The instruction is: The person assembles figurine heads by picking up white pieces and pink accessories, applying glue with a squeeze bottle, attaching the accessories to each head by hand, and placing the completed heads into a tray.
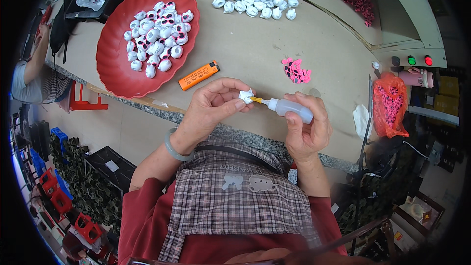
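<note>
Nearest is a plaid apron (245, 211). Beyond it, fingers of the left hand (211, 103) pinch a small white piece (246, 96) over the worktop (235, 44), at the yellow tip (256, 99) of a squeeze bottle (283, 107) clasped by fingers of the right hand (311, 130). Near lie an orange lighter (198, 75) and pink pieces (296, 70).

The bottle (297, 111) is smooth translucent plastic, the dish (114, 59) smooth, slightly glossy plastic, the tabletop (230, 44) matt, the apron (235, 213) woven cloth, and the bag (396, 129) thin, crinkled, glossy plastic.
</note>
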`<state>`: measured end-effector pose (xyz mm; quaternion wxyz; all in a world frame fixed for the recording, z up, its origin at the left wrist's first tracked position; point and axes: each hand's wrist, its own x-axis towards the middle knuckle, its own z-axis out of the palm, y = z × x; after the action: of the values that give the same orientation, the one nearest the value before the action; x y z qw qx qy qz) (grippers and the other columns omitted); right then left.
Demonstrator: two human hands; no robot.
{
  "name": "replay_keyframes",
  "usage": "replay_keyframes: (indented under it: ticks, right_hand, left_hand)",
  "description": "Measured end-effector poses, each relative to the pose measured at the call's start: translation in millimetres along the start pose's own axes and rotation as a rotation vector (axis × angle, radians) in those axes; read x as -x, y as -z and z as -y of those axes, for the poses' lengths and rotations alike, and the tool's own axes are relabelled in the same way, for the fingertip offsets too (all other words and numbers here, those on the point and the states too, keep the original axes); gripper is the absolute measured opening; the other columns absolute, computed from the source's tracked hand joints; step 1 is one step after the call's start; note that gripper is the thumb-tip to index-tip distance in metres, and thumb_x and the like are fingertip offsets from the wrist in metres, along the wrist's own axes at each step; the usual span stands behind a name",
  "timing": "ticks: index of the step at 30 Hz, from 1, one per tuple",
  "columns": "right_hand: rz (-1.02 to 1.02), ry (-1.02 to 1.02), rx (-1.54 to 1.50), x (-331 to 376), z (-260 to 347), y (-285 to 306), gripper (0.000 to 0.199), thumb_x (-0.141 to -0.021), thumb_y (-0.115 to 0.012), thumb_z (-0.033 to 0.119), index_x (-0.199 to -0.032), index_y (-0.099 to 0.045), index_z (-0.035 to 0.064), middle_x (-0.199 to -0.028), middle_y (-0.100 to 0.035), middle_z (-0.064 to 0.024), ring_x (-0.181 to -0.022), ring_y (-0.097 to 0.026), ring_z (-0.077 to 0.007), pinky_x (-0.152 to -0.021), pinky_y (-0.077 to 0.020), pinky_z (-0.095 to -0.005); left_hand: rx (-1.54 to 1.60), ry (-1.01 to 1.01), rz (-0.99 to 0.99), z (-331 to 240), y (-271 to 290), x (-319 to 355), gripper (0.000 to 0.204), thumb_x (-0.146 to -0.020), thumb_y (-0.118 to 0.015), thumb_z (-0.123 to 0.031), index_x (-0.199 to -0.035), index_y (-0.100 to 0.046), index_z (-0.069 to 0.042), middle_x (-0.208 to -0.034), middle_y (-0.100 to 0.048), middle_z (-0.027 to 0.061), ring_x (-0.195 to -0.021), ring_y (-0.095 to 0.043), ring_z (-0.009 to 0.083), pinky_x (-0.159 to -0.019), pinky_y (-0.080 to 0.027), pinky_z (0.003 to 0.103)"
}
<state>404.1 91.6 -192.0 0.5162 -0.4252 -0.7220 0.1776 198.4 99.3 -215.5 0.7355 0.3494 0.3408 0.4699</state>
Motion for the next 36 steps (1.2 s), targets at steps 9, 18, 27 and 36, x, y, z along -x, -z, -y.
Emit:
replay_keyframes:
  ticks: [9,18,27,36]
  right_hand:
    - [-0.001,-0.023,0.025,1.1,0.0,2.9,0.037,-0.081,-0.073,0.013,-0.11,-0.056,-0.002,-0.091,-0.067,-0.0152,-0.075,-0.067,-0.0235,-0.061,-0.0537,-0.0297]
    - [0.004,-0.024,0.015,-0.6,-1.3,-0.5,0.035,-0.081,-0.072,0.012,-0.109,-0.056,-0.0022,-0.088,-0.067,-0.0149,-0.076,-0.066,-0.0233,-0.061,-0.0536,-0.03]
    - [-0.085,-0.141,-0.109,3.7,-4.0,0.0,0.034,-0.084,-0.07,0.016,-0.109,-0.057,-0.0024,-0.09,-0.067,-0.0153,-0.076,-0.066,-0.022,-0.063,-0.0524,-0.0289]
    - [-0.059,-0.121,-0.076,4.8,-4.5,0.3,0.033,-0.084,-0.071,0.016,-0.108,-0.057,-0.0024,-0.088,-0.068,-0.0147,-0.075,-0.065,-0.022,-0.062,-0.0513,-0.0286]
  left_hand:
    - [0.02,0.007,0.004,0.5,2.3,-1.9,0.025,-0.088,-0.061,-0.005,-0.112,-0.056,0.0,-0.111,-0.062,0.0161,-0.095,-0.064,0.0181,-0.085,-0.053,0.029]
    - [0.011,-0.003,-0.006,0.5,3.7,-3.4,0.025,-0.089,-0.06,-0.006,-0.113,-0.056,0.001,-0.112,-0.062,0.016,-0.096,-0.064,0.0183,-0.086,-0.053,0.029]
    - [0.111,0.101,0.025,-2.2,2.2,-1.2,0.028,-0.092,-0.055,-0.008,-0.118,-0.056,0.001,-0.116,-0.061,0.0178,-0.097,-0.064,0.0181,-0.086,-0.053,0.028]
    - [0.154,0.119,0.036,-3.4,1.4,-1.9,0.028,-0.092,-0.053,-0.007,-0.118,-0.056,0.003,-0.116,-0.061,0.0198,-0.095,-0.064,0.0178,-0.085,-0.053,0.028]
